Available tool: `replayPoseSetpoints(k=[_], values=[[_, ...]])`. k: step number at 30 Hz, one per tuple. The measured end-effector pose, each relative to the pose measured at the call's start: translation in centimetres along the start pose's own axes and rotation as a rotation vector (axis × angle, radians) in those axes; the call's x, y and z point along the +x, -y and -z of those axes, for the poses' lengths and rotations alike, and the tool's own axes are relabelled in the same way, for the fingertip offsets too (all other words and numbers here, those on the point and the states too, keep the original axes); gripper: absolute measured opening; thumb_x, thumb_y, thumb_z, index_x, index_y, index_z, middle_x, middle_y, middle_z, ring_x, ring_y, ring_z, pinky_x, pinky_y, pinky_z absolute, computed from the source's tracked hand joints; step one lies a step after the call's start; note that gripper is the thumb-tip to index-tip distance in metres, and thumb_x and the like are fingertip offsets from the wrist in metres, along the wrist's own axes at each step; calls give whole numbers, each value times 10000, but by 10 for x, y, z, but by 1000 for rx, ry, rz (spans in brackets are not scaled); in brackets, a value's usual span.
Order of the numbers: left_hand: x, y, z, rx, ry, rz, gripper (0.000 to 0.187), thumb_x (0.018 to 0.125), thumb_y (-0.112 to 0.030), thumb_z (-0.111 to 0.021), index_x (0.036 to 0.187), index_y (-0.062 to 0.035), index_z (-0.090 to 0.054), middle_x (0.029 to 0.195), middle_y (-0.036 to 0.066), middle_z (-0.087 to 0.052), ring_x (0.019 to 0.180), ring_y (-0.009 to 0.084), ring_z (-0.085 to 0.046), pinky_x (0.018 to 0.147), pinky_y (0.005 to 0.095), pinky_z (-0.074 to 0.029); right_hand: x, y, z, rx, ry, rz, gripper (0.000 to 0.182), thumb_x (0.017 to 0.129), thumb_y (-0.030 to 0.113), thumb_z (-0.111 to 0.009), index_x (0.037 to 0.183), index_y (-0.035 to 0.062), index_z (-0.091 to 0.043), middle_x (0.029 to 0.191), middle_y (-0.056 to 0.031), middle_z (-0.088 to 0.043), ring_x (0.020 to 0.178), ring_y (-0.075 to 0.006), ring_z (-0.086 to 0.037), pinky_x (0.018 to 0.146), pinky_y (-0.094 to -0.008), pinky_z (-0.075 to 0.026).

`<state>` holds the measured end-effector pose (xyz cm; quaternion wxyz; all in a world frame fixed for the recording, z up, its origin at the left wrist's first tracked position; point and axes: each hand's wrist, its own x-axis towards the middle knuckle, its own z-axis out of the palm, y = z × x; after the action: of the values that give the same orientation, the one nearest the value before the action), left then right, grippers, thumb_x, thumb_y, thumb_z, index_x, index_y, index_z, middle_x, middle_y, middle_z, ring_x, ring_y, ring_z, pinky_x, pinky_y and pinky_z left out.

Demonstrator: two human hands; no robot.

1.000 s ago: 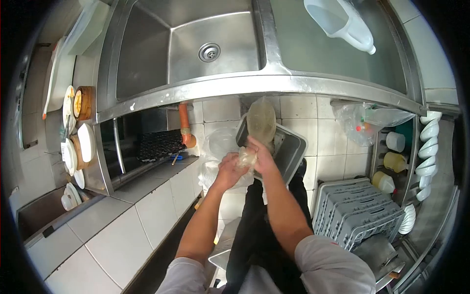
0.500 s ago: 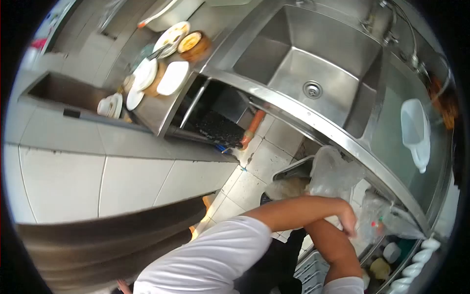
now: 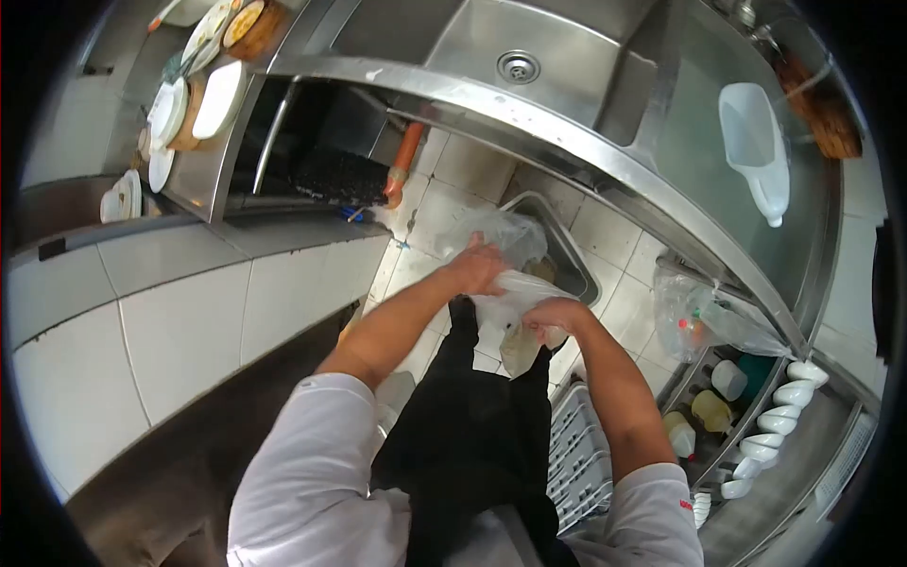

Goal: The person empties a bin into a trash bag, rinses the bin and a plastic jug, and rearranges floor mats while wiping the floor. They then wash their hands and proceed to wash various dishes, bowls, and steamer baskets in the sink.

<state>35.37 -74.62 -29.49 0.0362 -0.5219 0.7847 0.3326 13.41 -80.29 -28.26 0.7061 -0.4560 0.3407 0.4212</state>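
A translucent plastic bag (image 3: 516,291) is stretched between both of my hands, low over the floor in front of my legs. My left hand (image 3: 478,266) is closed on its upper left part, and a loose fold spreads beyond the fingers. Lower and to the right, my right hand (image 3: 556,317) grips the bag's other side. A pale beige part of the bag (image 3: 520,352) hangs below that hand. Just behind the hands stands a grey rectangular bin (image 3: 578,253), its left side covered by the plastic.
Ahead is a steel sink (image 3: 529,36); a white scoop (image 3: 753,151) lies on the counter to its right. Dirty plates (image 3: 168,111) sit at upper left. On the right are another clear bag (image 3: 675,307), a grey crate (image 3: 578,454), jugs (image 3: 712,411) and white bowls (image 3: 779,419).
My arms were crossed and are now apart, with both hands on the plastic bag. The bag has come nearer to my legs. The camera view has tilted down and turned.
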Motion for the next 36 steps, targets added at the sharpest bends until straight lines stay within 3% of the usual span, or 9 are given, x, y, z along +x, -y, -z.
replayPoseSetpoints(k=[2,6,11,16,20,24,30,33,36], values=[[-8,-9,-22,-2,-259,111,598,704,-409,-712,1208,-123,-565,1128,172,-571,1151,311,-498,1029,593,-237,15,-54,6,500,297,316,372,926,281,-483,1160,23,-611,1086,-162,-650,952,-245,-644,876,-378,-500],[13,-60,-63,-331,-353,561,571,661,-287,-761,1157,-95,-555,1105,158,-573,1065,332,-544,894,476,-442,-10,-38,-20,1012,141,443,583,931,480,-472,1317,44,-492,1231,-146,-569,1094,-258,-568,961,-386,-449],[-18,-135,-62,-714,-767,683,468,759,-184,-661,1190,-80,-510,1163,179,-570,1094,369,-540,825,450,-481,-6,-24,-55,1587,63,661,841,808,710,-471,1393,107,-420,1336,-136,-497,1152,-280,-531,1018,-402,-408],[-44,-137,-73,-1063,-685,465,359,769,-230,-667,1090,-83,-601,1198,162,-568,1130,352,-519,857,453,-458,11,-23,-39,1397,29,468,809,828,719,-450,1285,53,-486,1169,-98,-577,1066,-250,-556,927,-394,-453],[-67,-165,-9,-618,-1026,470,377,752,-277,-688,1053,-57,-635,1153,170,-589,1097,361,-517,936,437,-403,28,-37,-33,1321,-227,538,822,855,721,-394,1242,2,-492,1161,-123,-581,1058,-284,-556,953,-412,-432],[-35,-147,-57,-1091,-698,758,506,712,-311,-688,1091,13,-600,1166,216,-536,1113,388,-486,942,445,-414,58,-46,-49,1515,-405,548,744,940,620,-278,1310,-12,-407,1271,-148,-514,1163,-314,-485,1024,-437,-365],[-23,-144,-57,-806,-497,828,522,716,-254,-668,1150,9,-545,1136,207,-523,1120,375,-477,912,448,-429,35,-29,-74,1513,-206,653,588,990,463,-311,1334,-2,-412,1333,-178,-486,1236,-321,-462,1081,-434,-330],[-4,-131,-81,-554,-570,818,481,737,-233,-648,1162,-31,-550,1122,224,-541,1104,369,-499,899,460,-431,40,-25,-84,1453,-255,657,507,1006,390,-345,1318,0,-437,1339,-161,-485,1236,-287,-467,1075,-408,-344],[-12,-106,-78,-735,-392,450,450,789,-206,-595,1196,-37,-507,1028,239,-582,1042,396,-535,900,484,-420,37,-25,-83,1210,-367,596,461,1011,336,-376,1327,5,-430,1333,-142,-491,1224,-244,-476,1069,-380,-355]])
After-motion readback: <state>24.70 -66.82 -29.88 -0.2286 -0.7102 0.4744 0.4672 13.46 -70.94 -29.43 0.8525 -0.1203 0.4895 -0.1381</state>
